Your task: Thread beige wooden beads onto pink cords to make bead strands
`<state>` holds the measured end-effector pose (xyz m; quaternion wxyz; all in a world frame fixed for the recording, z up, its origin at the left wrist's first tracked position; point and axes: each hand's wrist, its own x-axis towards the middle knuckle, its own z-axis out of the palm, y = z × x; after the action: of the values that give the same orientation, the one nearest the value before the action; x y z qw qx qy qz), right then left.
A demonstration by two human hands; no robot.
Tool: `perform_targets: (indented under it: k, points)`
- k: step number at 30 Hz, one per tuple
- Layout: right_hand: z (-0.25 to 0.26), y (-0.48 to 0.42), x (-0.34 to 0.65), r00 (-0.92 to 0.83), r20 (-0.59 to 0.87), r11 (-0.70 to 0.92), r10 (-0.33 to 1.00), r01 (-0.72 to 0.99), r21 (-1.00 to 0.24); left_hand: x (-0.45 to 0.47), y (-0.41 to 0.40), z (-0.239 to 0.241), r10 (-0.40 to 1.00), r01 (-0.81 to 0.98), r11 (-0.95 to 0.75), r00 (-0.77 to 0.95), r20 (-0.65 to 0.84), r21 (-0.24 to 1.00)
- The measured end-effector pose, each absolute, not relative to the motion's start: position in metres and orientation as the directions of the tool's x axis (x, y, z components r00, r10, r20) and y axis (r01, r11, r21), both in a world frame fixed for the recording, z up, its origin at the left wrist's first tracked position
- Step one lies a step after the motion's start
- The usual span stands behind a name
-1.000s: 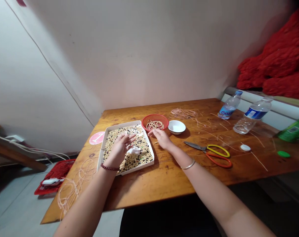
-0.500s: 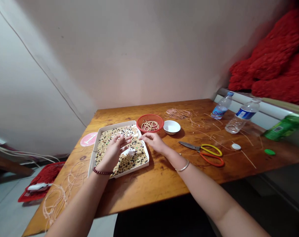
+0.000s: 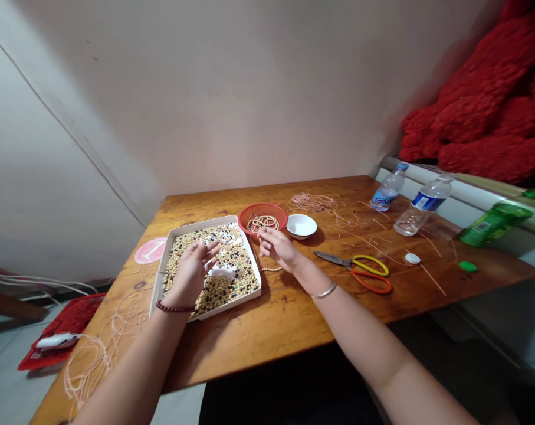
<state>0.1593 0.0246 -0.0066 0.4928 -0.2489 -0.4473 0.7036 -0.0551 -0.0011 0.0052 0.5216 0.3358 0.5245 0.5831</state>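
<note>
My left hand hovers over a white tray full of tan, dark and white beads, fingers apart and slightly curled, just left of a small white scoop lying in the beads. My right hand is beside the tray's right rim with thumb and fingers pinched on a thin cord. A short strand of pale beads hangs from it onto the wooden table. A red bowl with beaded loops stands just beyond that hand.
A white bowl, scissors, a cord pile, two water bottles, a green bottle and caps lie to the right. A pink disc and loose cords are at left. A red basket sits on the floor.
My right hand has drawn back from the red bowl and lifted slightly, and a bead strand now shows under it. The left hand stays over the tray. The view has shifted left.
</note>
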Motion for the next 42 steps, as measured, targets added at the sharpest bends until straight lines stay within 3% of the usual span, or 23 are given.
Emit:
perform_targets:
  k: [5, 9, 13, 18, 23, 27, 31, 36, 42]
  points:
    - [-0.003, 0.027, 0.169, -0.418, 0.088, -0.180, 0.904, -0.559, -0.810, -0.053, -0.006, 0.010, 0.976, -0.178, 0.110, -0.168, -0.140, 0.978]
    - [0.000, 0.029, 0.174, -0.436, 0.067, -0.240, 0.897, -0.611, -0.755, -0.045, -0.017, 0.018, 1.000, 0.106, 0.015, 0.023, -0.018, 0.994]
    - [0.003, 0.028, 0.176, -0.454, 0.074, -0.254, 0.888, -0.618, -0.744, -0.032, -0.024, 0.018, 0.964, 0.335, -0.132, 0.264, 0.041, 0.933]
    - [0.006, 0.023, 0.174, -0.461, 0.043, -0.244, 0.886, -0.543, -0.803, -0.025, -0.025, 0.005, 0.860, 0.467, -0.331, 0.507, 0.058, 0.820]
    - [0.007, 0.018, 0.173, -0.554, -0.019, -0.239, 0.832, -0.327, -0.914, -0.025, -0.027, -0.002, 0.863, 0.542, -0.403, 0.494, 0.108, 0.737]
    - [0.004, 0.017, 0.171, -0.627, 0.000, -0.171, 0.779, -0.212, -0.962, -0.021, -0.030, -0.002, 0.915, 0.507, -0.343, 0.369, 0.161, 0.790]
    - [0.004, 0.014, 0.169, -0.667, 0.026, -0.094, 0.745, -0.143, -0.985, -0.014, -0.034, 0.003, 0.952, 0.300, -0.261, 0.239, 0.193, 0.917]
    - [0.007, 0.014, 0.171, -0.701, 0.028, -0.057, 0.712, -0.098, -0.994, -0.015, -0.033, 0.010, 0.952, 0.209, -0.211, 0.263, 0.153, 0.955]
    - [0.009, 0.021, 0.184, -0.611, 0.045, -0.056, 0.790, -0.144, -0.988, -0.025, -0.027, 0.012, 0.976, -0.049, -0.083, 0.199, 0.092, 0.995]
